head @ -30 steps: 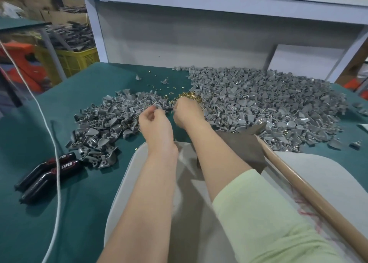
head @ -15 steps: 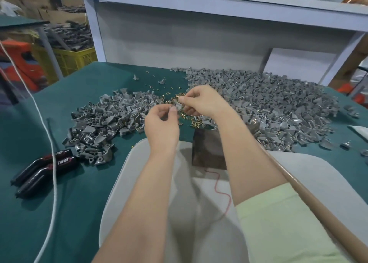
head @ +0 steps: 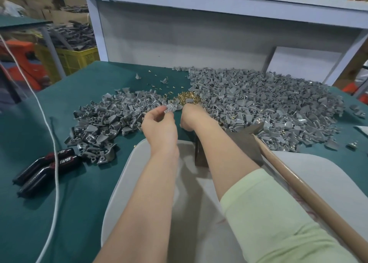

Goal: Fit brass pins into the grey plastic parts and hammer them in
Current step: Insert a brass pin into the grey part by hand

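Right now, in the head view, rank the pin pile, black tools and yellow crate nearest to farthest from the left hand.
1. Pin pile: just beyond the left hand.
2. Black tools: left, on the table.
3. Yellow crate: far left, off it.

A pale green sleeve (head: pixel 278 213) covers the upper right forearm (head: pixel 225 143).

My bench (head: pixel 59 213) is covered in green felt. Behind it stands a white shelving frame (head: pixel 199 0) with a pale back panel (head: pixel 179 39). On my left is a yellow crate (head: pixel 79 57), with cardboard boxes (head: pixel 59 16) beyond.
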Available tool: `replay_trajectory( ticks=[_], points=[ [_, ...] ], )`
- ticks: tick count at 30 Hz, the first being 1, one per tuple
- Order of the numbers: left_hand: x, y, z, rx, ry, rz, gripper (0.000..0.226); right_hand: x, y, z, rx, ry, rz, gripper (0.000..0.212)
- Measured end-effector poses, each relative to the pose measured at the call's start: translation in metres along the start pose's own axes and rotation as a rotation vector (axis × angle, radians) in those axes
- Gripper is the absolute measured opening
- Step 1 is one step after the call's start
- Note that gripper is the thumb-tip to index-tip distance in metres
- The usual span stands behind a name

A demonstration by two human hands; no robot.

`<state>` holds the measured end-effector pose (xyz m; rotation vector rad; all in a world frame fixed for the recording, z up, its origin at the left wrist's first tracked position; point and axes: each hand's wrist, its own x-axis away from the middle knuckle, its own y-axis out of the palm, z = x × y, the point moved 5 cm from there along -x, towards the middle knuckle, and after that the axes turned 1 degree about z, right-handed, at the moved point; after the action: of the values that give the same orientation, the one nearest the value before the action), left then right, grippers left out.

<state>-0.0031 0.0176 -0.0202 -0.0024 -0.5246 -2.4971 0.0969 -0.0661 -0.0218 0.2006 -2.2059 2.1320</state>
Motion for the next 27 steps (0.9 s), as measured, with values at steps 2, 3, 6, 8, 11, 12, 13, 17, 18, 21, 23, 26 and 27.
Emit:
replay_trajectory(
  ticks=[2, 3, 6, 8, 11, 12, 13, 17, 18, 21, 23, 26, 27],
  points=[
    [0.001, 0.001, 0.0, -0.015, 0.007, -0.005, 0.015, 0.002, 0.001, -0.001, 0.017, -0.007, -0.04, 0.009],
    [0.002, 0.002, 0.0, -0.022, 0.011, -0.008, 0.015, 0.002, 0.001, -0.001, 0.018, -0.018, -0.046, 0.008],
    [0.003, 0.003, 0.001, -0.03, 0.031, -0.013, 0.013, 0.003, -0.001, 0.002, -0.018, -0.023, -0.033, 0.025],
    [0.005, 0.005, 0.002, -0.035, 0.046, -0.02, 0.01, 0.006, -0.005, 0.005, -0.053, -0.029, -0.01, 0.031],
    [0.006, 0.006, 0.003, -0.048, 0.067, -0.03, 0.006, 0.012, -0.017, 0.01, -0.162, -0.063, 0.065, 0.031],
    [0.007, 0.007, 0.003, -0.05, 0.074, -0.035, 0.007, 0.015, -0.019, 0.011, -0.178, -0.061, 0.067, 0.03],
    [0.007, 0.008, 0.004, -0.052, 0.08, -0.041, 0.007, 0.019, -0.02, 0.013, -0.208, -0.067, 0.084, 0.028],
    [0.008, 0.009, 0.007, -0.061, 0.098, -0.052, 0.007, 0.035, -0.028, 0.022, -0.439, -0.104, 0.177, 0.02],
    [0.009, 0.01, 0.008, -0.07, 0.113, -0.065, 0.005, 0.04, -0.032, 0.027, -0.519, -0.096, 0.21, 0.018],
    [0.015, 0.02, 0.013, -0.163, 0.196, -0.216, 0.008, 0.062, -0.045, 0.058, -0.814, -0.044, 0.303, 0.015],
    [0.026, 0.033, 0.013, -0.308, 0.242, -0.409, 0.015, 0.082, -0.052, 0.087, -1.008, 0.005, 0.371, 0.016],
    [0.05, 0.052, 0.002, -0.551, 0.281, -0.643, 0.013, 0.111, -0.05, 0.125, -1.2, 0.031, 0.426, 0.019],
    [0.056, 0.056, -0.002, -0.647, 0.305, -0.666, 0.011, 0.118, -0.045, 0.131, -1.224, 0.032, 0.402, 0.018]
  ],
)
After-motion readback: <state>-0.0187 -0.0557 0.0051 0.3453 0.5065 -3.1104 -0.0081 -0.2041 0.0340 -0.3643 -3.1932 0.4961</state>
